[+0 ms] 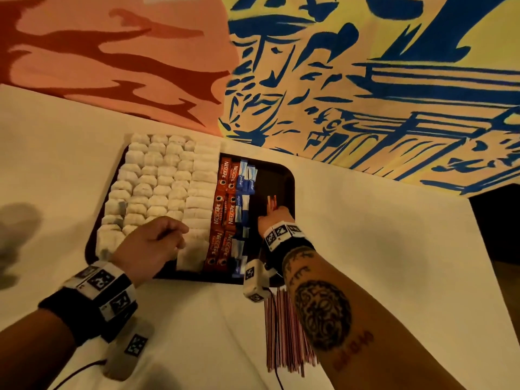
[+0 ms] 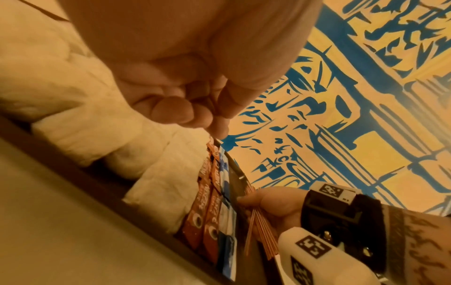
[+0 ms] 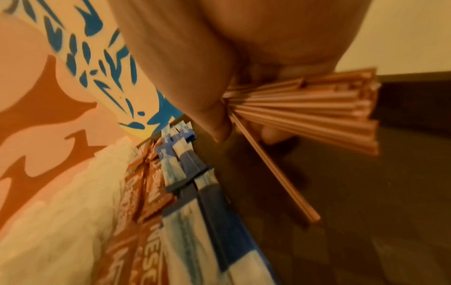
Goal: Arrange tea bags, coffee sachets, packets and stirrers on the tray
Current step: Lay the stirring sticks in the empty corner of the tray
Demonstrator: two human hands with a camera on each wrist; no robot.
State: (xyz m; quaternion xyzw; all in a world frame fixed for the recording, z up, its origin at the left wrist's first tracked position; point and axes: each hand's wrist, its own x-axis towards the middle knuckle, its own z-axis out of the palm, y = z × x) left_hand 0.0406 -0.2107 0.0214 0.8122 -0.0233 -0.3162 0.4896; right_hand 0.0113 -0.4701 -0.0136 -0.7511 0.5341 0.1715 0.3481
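Note:
A dark tray lies on the white table. Rows of white tea bags fill its left part. To their right stand two columns of red Nescafe sachets, then blue and white packets. My right hand grips a bundle of thin pink stirrers over the bare dark right strip of the tray. One stirrer slants down out of the bundle. The bundle's long tail trails back under my forearm. My left hand hovers over the near tea bags, fingers curled and holding nothing.
The white tablecloth spreads around the tray on all sides. Just beyond the tray's far edge the table ends, with orange, yellow and blue patterned carpet past it. A dark gap shows at the table's right end.

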